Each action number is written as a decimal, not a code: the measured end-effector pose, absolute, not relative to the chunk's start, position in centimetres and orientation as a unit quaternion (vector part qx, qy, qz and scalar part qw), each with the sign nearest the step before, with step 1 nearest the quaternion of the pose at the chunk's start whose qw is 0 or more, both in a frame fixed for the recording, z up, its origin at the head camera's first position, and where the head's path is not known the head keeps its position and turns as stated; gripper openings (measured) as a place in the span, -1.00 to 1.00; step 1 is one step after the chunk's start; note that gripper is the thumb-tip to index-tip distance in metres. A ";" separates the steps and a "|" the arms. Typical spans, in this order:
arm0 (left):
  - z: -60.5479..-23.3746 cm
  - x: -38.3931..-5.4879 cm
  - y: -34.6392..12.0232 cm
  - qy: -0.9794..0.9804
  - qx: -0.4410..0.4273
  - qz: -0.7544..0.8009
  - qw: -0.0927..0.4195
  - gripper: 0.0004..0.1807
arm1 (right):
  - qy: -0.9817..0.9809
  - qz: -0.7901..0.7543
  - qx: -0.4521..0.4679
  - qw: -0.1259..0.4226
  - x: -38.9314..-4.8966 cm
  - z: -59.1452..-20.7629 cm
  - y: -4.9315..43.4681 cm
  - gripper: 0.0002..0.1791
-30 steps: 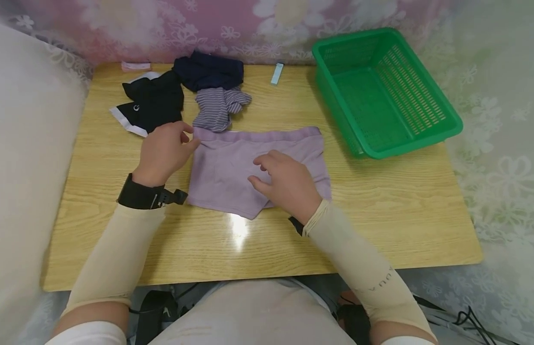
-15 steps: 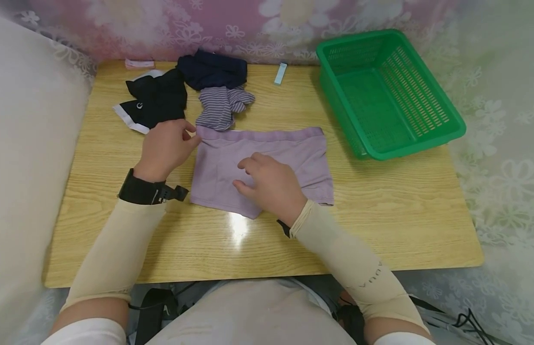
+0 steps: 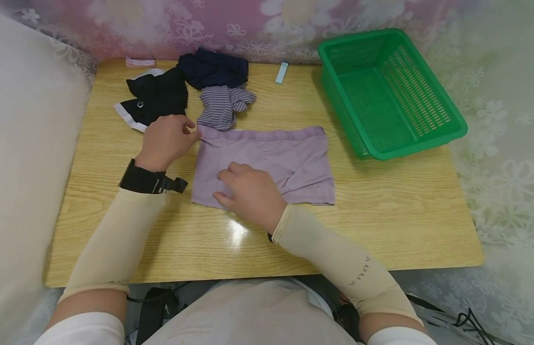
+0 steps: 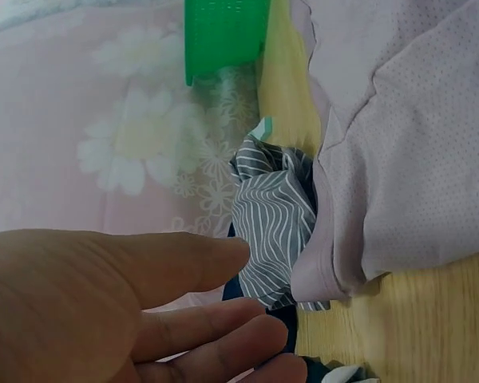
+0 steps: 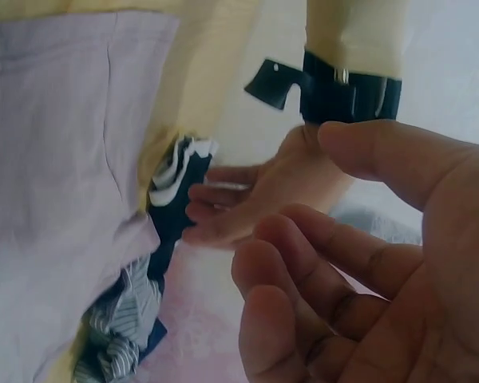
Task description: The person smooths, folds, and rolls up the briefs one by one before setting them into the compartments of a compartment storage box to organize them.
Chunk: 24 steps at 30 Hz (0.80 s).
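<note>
A pair of light purple boxer briefs [image 3: 301,158] lies spread on the table, waistband away from me, with some wrinkles on the right half. At its upper left corner is my left hand [image 3: 165,141]; in the left wrist view its thumb and fingers are apart with nothing between them. My right hand [image 3: 254,194] hovers over the lower left part of the briefs, fingers loosely bent and holding nothing, as the right wrist view shows. It hides part of the bottom edge. A grey striped garment [image 3: 219,108] touches or nearly touches the waistband.
A black garment with white trim [image 3: 159,93] and a dark navy garment [image 3: 213,69] lie crumpled at the back left. A green plastic basket [image 3: 357,136] stands at the back right. A pale blue strip [image 3: 282,73] and a pink item [image 3: 139,63] lie along the table's [image 3: 400,215] far edge.
My right hand has swept left over the briefs and slightly toward me. My left hand has stayed by the upper left corner, shifting only slightly.
</note>
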<state>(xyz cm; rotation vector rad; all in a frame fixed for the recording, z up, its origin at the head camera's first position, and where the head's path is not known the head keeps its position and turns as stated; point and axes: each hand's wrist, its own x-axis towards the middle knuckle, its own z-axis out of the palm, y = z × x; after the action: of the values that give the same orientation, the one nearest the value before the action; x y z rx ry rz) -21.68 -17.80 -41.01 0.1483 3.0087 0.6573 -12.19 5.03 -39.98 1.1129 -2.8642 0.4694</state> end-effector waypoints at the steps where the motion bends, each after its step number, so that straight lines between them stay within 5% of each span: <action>1: -41.1 -21.8 -17.9 0.975 0.046 0.212 0.035 -0.57 | -0.921 0.148 0.361 0.012 -12.2 -40.1 4.8 -0.66; 24: -44.4 -24.8 -19.0 0.965 0.000 0.229 0.125 -0.55 | -0.917 0.052 0.388 -0.076 -13.1 -44.6 -1.7 -0.68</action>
<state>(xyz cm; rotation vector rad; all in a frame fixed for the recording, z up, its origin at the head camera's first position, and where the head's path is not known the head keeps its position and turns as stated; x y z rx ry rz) -24.78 -19.01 -44.44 -0.0006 2.8125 0.6665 -13.09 -1.70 -44.57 1.2832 -3.0292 0.1716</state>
